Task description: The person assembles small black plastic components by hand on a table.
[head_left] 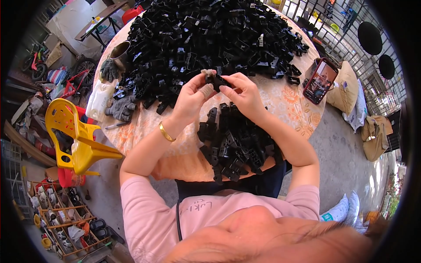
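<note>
1. Working one black part (214, 81) by fingertip seems the step in hand; it is held above the table (296, 96), between two piles.
2. Left hand (193, 94) pinches its left side, fingers nearly closed; right hand (242, 93) pinches its right side likewise.
3. Next move probably calls for a steady pinch and fine finger pressure.
4. Near pile (239, 144) lies between the forearms; far pile (210, 39) spreads beyond.
5. Gloves (121, 108) lie left, phone (322, 81) right.

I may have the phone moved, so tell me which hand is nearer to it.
Right. The right hand is left of the phone, with patterned tablecloth between them; the left hand is farther left, beyond the right one.
</note>
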A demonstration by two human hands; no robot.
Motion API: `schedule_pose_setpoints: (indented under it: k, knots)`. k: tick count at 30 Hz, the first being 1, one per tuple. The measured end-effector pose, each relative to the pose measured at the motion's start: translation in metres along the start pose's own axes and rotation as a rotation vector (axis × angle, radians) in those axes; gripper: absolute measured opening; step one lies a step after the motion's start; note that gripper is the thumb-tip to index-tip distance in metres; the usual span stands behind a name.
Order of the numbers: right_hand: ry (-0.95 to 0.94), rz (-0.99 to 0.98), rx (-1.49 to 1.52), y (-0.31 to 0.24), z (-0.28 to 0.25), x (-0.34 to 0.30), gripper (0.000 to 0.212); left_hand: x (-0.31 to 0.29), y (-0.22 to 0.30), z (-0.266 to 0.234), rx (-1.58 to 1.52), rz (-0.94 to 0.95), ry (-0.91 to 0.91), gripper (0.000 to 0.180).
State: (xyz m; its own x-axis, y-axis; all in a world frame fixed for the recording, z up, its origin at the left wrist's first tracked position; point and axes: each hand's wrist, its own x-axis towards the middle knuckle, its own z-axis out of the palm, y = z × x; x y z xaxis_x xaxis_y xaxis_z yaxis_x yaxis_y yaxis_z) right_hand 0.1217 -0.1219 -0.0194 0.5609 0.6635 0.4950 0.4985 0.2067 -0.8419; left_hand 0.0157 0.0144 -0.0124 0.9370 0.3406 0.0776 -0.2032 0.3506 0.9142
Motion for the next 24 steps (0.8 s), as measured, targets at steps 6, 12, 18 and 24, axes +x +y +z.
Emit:
schedule_pose_setpoints:
  k: [6, 12, 18, 24]
  knots:
    - [0.014, -0.083, -0.118, -0.003, -0.001, 0.001, 0.026, 0.003, 0.001, -0.005, 0.123, -0.006, -0.12, 0.039]
    - [0.019, -0.292, -0.405, -0.008, 0.003, -0.003, 0.031, -0.004, -0.01, 0.005, 0.019, 0.068, -0.033, 0.034]
    - [-0.059, -0.075, -0.042, -0.009, -0.009, 0.01, 0.03, -0.001, 0.004, 0.001, 0.16, 0.13, 0.005, 0.039]
    - [-0.047, -0.204, -0.365, 0.034, -0.026, 0.024, 0.028, -0.016, 0.009, 0.017, 0.933, 0.255, -0.396, 0.051]
